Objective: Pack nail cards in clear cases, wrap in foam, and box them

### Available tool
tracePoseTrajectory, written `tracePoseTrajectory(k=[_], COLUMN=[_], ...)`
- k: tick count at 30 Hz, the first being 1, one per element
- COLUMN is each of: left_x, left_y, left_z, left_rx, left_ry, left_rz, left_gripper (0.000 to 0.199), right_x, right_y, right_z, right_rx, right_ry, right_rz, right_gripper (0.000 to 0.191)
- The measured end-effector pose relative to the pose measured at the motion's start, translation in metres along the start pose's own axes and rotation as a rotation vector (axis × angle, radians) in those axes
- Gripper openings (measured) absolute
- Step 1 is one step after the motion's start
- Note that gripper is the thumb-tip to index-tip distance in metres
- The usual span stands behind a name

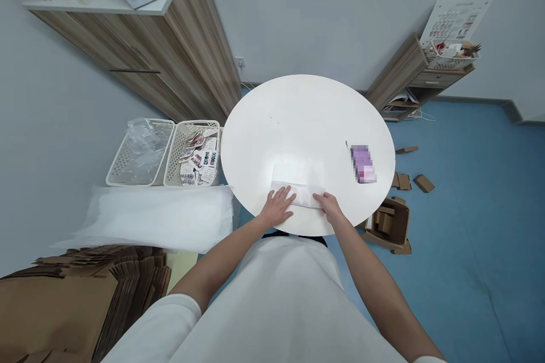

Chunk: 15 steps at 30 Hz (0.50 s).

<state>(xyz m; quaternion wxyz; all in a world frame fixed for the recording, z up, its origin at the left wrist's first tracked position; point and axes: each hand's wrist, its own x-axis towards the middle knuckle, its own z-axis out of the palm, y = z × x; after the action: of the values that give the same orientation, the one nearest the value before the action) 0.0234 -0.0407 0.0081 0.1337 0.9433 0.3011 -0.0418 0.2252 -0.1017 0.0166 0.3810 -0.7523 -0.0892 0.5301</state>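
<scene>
A folded white wrapping sheet (304, 195) forms a flat, narrow bundle near the front edge of the round white table (298, 113). Behind the bundle, a thin flap of the same sheet lies spread on the tabletop. My left hand (276, 207) rests on the bundle's left end, its fingers spread out flat. At the right end, my right hand (330, 205) pinches the sheet between thumb and fingers. Whatever the bundle may contain is hidden. A purple, pixelated item (363, 164) lies farther right on the table.
White sheets (157, 212) are stacked left of the table, below a basket of clear bags (140, 159) and a basket of printed cards (198, 156). Flattened cardboard (59, 306) is piled at lower left. A cardboard box (389, 224) stands on the floor at right.
</scene>
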Motion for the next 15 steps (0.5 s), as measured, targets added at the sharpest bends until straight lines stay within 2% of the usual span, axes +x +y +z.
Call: tracePoseTrajectory(k=[3,7,9,12,15], left_x=[0.003,0.009,0.01,0.007,0.003], left_y=[0.001,0.006,0.009,0.012,0.017], left_z=[0.001,0.001,-0.001,-0.006,-0.009], left_rx=[-0.003,-0.057,-0.106,-0.177,-0.191], left_ry=[0.001,0.006,0.024,0.074,0.051], left_rz=[0.008,0.005,-0.01,-0.017,0.072], left_gripper=[0.06,0.06,0.059,0.063,0.065], right_x=[-0.001,-0.003,-0.003,-0.001,0.002], right_y=[-0.01,-0.02,-0.021,-0.02,-0.021], right_z=[0.002,0.02,0.031,0.042,0.044], right_rx=[0.033,0.0,-0.064,-0.16,-0.192], right_ry=[-0.038,-0.13,-0.169,-0.156,-0.144], right_rz=[-0.069,-0.174,-0.183,-0.191,-0.195], right_gripper=[0.024,0.015,0.014,0.014,0.018])
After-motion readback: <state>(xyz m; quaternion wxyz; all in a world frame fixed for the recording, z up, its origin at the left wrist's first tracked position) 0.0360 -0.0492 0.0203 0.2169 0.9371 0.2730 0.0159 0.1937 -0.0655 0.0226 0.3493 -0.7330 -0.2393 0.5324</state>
